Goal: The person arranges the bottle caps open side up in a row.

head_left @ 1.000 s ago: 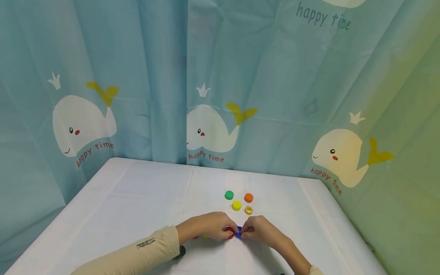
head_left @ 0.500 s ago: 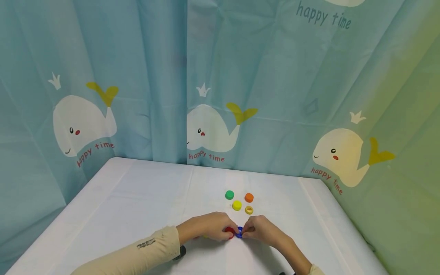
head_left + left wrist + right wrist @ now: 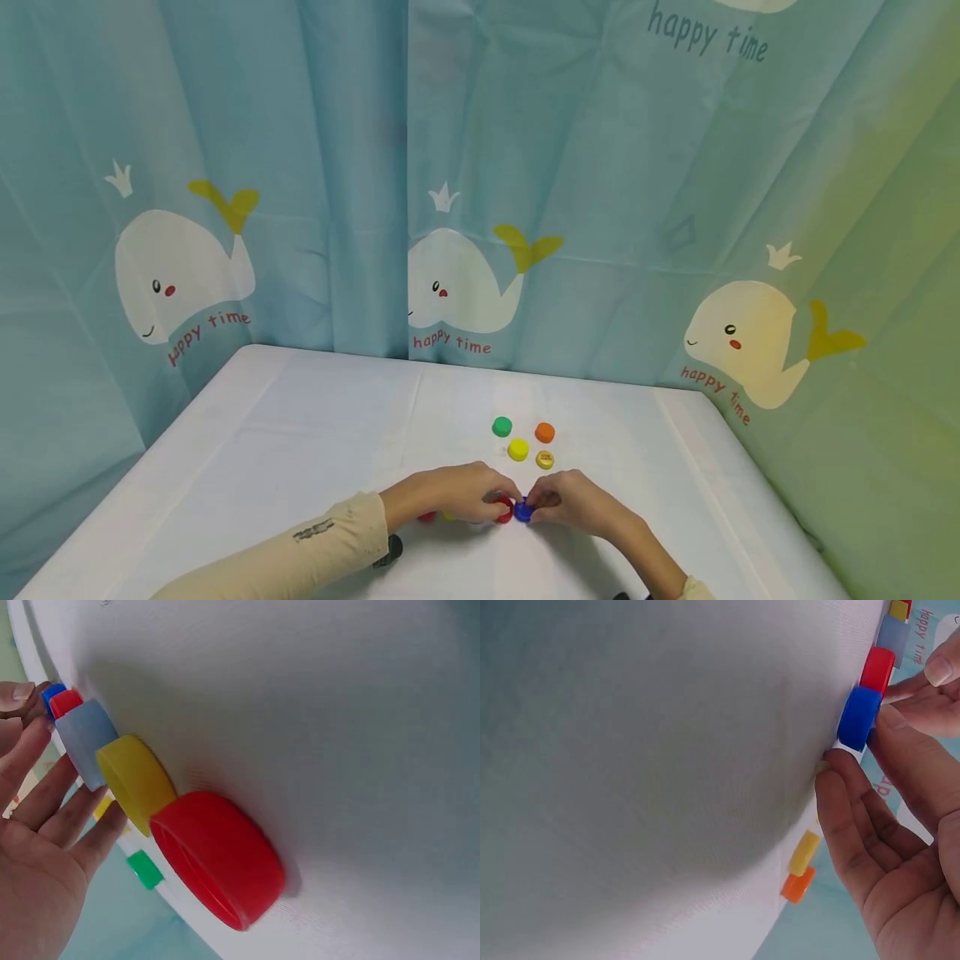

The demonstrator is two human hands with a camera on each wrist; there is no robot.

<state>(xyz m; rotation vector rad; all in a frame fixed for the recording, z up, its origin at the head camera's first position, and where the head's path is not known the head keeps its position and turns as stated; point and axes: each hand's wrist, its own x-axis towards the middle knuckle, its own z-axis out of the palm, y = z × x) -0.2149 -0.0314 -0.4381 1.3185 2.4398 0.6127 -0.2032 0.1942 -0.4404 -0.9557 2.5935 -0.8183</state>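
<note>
The right hand [image 3: 907, 855] touches the blue cap [image 3: 859, 718] with its thumb — forefinger narrowly parted, just beside it. The left hand [image 3: 45, 847] has loosely straight fingers, tips by the red cap [image 3: 877, 669], contact unclear — grey cap [image 3: 85, 742], yellow cap [image 3: 139, 784] and second red cap [image 3: 225, 859] rowed alongside.

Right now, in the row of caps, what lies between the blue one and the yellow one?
A red cap, beside the blue cap, then a pale cap, beside the yellow cap; both wrist views show it.
</note>
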